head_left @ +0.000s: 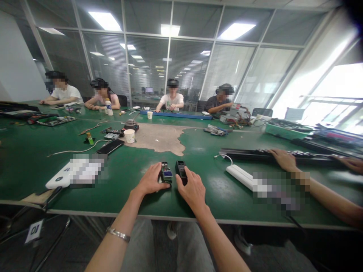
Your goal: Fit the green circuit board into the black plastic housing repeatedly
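Observation:
My left hand (pixel 151 178) grips a small circuit board (pixel 167 173) with a bluish screen-like patch, thumb at its near end and fingers along its left side. Just to the right, a black plastic casing (pixel 180 166) is held by my right hand (pixel 193 188), whose fingers close around its right and near sides. The two pieces lie side by side on the green table (pixel 113 200), a narrow gap between them. My palms partly hide both pieces.
A dark phone (pixel 110 147), a paper cup (pixel 129 136) and a white device (pixel 59 177) lie to the left. To the right are a white power bank-like block (pixel 241 176) and a co-worker's hand (pixel 283 159) on a long black bar (pixel 249 154). Several people sit across the table.

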`<act>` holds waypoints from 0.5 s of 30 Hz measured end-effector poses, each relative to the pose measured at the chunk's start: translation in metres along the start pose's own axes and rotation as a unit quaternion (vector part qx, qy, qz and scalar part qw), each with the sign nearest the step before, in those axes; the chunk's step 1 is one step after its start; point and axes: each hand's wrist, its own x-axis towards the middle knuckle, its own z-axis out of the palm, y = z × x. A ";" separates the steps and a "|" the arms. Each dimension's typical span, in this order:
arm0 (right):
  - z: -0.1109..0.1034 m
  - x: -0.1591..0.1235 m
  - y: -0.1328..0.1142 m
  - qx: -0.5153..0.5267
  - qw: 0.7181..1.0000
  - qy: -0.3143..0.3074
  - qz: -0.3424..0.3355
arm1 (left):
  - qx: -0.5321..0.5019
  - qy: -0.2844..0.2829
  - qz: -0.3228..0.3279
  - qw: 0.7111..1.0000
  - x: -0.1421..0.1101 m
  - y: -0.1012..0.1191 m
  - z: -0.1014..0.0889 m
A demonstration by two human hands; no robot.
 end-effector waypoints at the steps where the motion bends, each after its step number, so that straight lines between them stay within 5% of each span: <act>1: 0.000 -0.001 0.000 0.003 1.000 0.009 -0.004 | -0.002 0.003 -0.001 1.000 0.000 0.000 0.000; 15: 0.002 0.005 0.006 0.065 0.997 0.026 -0.021 | -0.033 0.021 -0.012 0.999 -0.001 -0.003 0.002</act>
